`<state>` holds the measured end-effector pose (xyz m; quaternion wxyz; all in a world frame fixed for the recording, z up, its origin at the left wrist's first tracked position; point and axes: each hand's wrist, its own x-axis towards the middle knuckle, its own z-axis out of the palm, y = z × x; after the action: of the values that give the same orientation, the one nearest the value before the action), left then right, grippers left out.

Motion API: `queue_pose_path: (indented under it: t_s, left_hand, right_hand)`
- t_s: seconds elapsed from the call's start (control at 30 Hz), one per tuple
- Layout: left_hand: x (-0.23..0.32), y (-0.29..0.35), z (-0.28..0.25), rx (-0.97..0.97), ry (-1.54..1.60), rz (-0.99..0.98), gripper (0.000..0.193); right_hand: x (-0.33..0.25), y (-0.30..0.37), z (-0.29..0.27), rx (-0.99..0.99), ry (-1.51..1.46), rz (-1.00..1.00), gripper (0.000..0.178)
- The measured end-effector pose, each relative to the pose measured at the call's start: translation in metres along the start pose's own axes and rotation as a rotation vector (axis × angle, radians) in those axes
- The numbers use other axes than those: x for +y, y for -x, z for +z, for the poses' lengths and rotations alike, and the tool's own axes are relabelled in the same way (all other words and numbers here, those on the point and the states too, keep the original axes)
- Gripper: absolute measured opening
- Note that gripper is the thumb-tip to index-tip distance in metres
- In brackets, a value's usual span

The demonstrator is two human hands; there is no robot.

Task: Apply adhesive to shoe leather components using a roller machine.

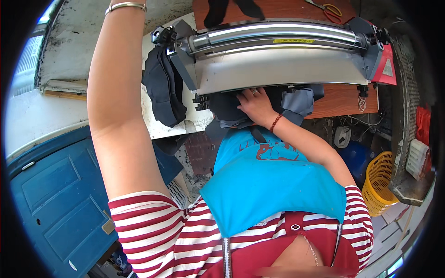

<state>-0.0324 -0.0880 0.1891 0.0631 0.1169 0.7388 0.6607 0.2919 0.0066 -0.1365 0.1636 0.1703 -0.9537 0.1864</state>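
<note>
My right hand (258,107), with a ring on a finger and a beaded bracelet at the wrist, lies on a pile of dark fabric pieces (225,103). Its fingers are spread over the cloth, close under the front edge of a roller machine (278,69). My left arm reaches up past the machine's left end, and the hand itself is beyond the top edge of the picture; only the wrist with a silver bangle shows. Left of the machine, a stack of dark cut pieces (162,88) hangs over the white table edge.
Scissors with orange and yellow handles (333,13) and dark cloth strips (232,11) lie behind the machine on the reddish-brown board (345,99). A yellow basket (378,183) stands at lower right, near loose cables. Blue cabinet doors (60,199) are at lower left.
</note>
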Motion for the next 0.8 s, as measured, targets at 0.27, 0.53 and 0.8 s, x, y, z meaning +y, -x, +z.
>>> queue_pose_path:
  t_s: [0.27, 0.53, 0.8]
  left_hand:
    - [-0.027, -0.016, 0.019, 0.085, 0.001, 0.013, 0.025]
    - [-0.151, 0.022, 0.076, -0.071, -0.960, 0.488, 0.030]
    - [-0.160, 0.043, 0.096, -0.711, -0.920, -0.100, 0.046]
  right_hand:
    - [0.010, 0.006, -0.004, 0.013, -0.162, -0.165, 0.022]
    - [0.025, -0.004, -0.135, 0.135, -0.867, 0.688, 0.036]
    - [0.074, -0.063, -0.144, 0.187, -0.587, 0.642, 0.012]
